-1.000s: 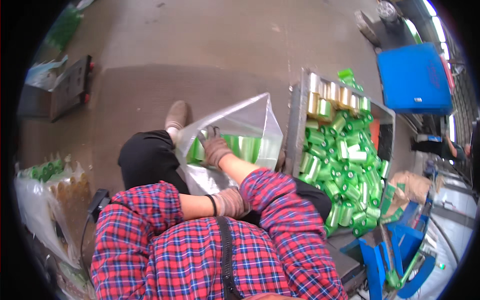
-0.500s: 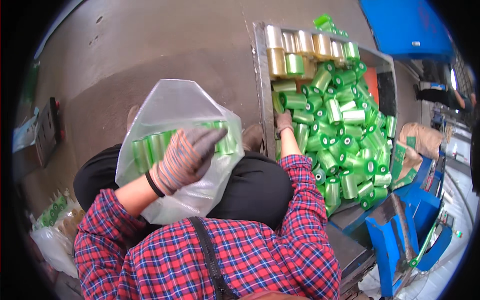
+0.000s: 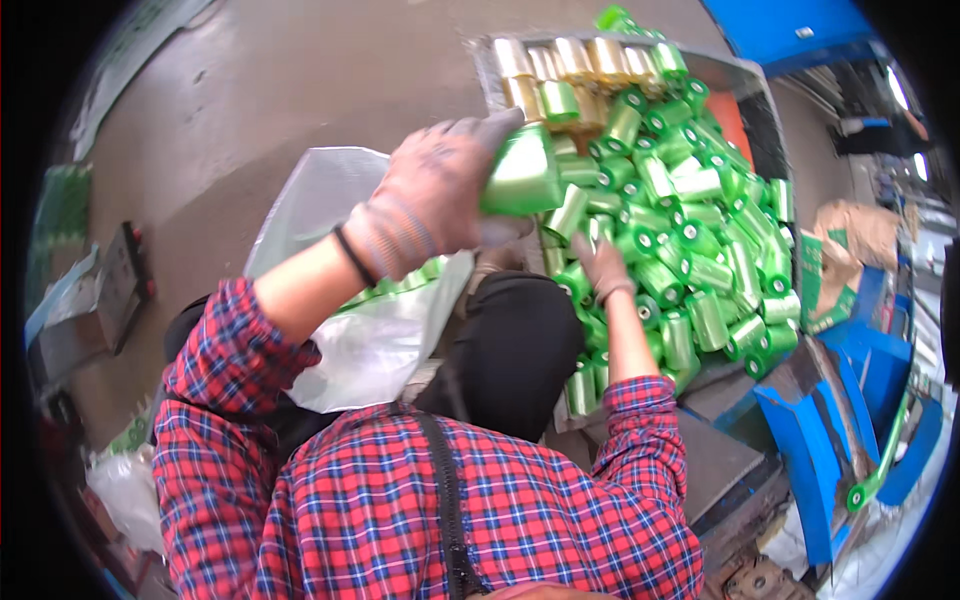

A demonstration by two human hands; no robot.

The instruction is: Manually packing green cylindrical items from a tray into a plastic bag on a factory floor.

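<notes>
My left hand [image 3: 435, 185], in a striped grey-palmed glove, is closed on a green film roll [image 3: 525, 175]. It holds the roll in the air between the bag and the bin. A clear plastic bag [image 3: 390, 365] lies open across my lap, with several green rolls [image 3: 400, 285] inside, partly hidden by my left arm. My right hand [image 3: 603, 268], also gloved, reaches into the heap of green film rolls [image 3: 690, 225]. Its fingers close about a roll [image 3: 598, 228] at the heap's near left side; slight blur softens the fingertips.
The metal bin [image 3: 770, 120] holds the heap, with clear yellowish rolls [image 3: 570, 65] stacked at its far left. Brown paper sacks [image 3: 850, 240] and blue metal parts [image 3: 800, 450] stand to the right. A white plastic bag [image 3: 130, 500] is at lower left, below a dark box [image 3: 115, 290].
My left hand has risen from over the bag toward the bin and now holds a green roll. My right hand has shifted from the bin's left edge into the heap. The view has turned slightly.
</notes>
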